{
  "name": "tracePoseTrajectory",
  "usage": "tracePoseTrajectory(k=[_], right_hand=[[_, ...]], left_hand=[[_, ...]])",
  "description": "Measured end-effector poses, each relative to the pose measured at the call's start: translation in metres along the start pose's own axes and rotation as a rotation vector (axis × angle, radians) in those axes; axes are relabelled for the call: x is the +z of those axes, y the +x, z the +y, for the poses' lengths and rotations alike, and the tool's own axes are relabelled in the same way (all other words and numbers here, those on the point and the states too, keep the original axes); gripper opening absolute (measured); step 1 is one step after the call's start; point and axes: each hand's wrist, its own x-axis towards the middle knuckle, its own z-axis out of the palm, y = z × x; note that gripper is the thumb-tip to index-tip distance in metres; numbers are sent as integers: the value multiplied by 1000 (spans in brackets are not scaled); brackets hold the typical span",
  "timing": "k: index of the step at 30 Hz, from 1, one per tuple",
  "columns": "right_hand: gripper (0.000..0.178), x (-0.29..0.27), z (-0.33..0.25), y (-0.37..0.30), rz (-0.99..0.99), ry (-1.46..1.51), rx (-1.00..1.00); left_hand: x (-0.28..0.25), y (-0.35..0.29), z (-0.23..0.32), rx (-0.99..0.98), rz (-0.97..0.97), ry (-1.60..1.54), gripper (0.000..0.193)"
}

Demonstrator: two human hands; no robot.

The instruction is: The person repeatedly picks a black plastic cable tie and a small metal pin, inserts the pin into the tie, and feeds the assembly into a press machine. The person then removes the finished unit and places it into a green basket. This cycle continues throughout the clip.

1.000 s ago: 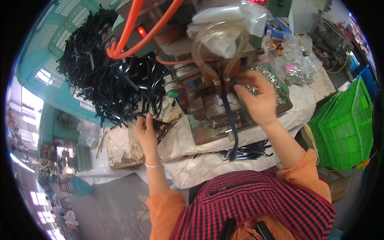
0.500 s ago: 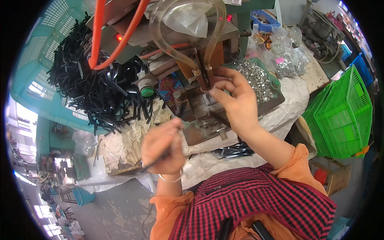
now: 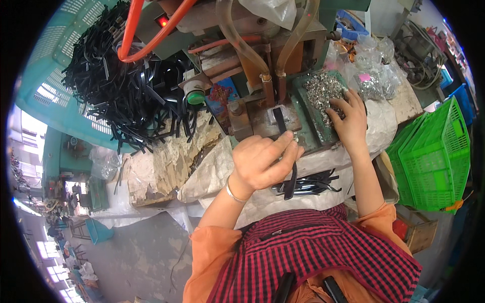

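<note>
My left hand [image 3: 262,159] is closed on a thin black strip [image 3: 291,183] in front of a bench machine. The strip's far end rests on a small pale metal block [image 3: 279,115], just below two copper-coloured upright bars [image 3: 275,92] fed by clear hoses. A tiny shiny bit shows by my left fingertips. To the right, my right hand [image 3: 350,118] reaches into a green tray [image 3: 312,117] heaped with small silvery metal pieces [image 3: 323,93]. Its fingers are apart and bent, with the tips among the pieces; no held piece shows.
Many black strips [image 3: 121,76] overflow a turquoise basket [image 3: 38,118] on the left. More black strips [image 3: 308,184] lie at the bench's near edge. A green button [image 3: 196,97] juts from the machine's left. Plastic bags [image 3: 374,81] and green crates [image 3: 429,156] are at right.
My left hand has moved right with the black strip, bringing its end onto the metal block. My right hand has left the copper-coloured bars and moved right to the tray of metal pieces.
</note>
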Motion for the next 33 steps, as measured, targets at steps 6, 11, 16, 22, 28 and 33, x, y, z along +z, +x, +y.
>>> tracePoseTrajectory(k=[6,11,16,22,28,33], right_hand=[[10,3,-12,10,100,-32,-59],[11,6,-14,14,183,93,-1],[12,9,-19,14,122,375,229],[14,13,-13,6,168,612,306],[17,6,-2,-4,200,884,378],[13,-2,-21,-1,133,683,354]], left_hand=[[-4,1,7,-64,34,11,24],[-54,-2,54,-294,-16,-76,46],[-81,16,98,-208,416,-379,47],[-70,-2,74,-53,521,45,23],[-103,-100,-111,-858,-35,690,22],[-73,-135,-193,-1473,77,828,42]])
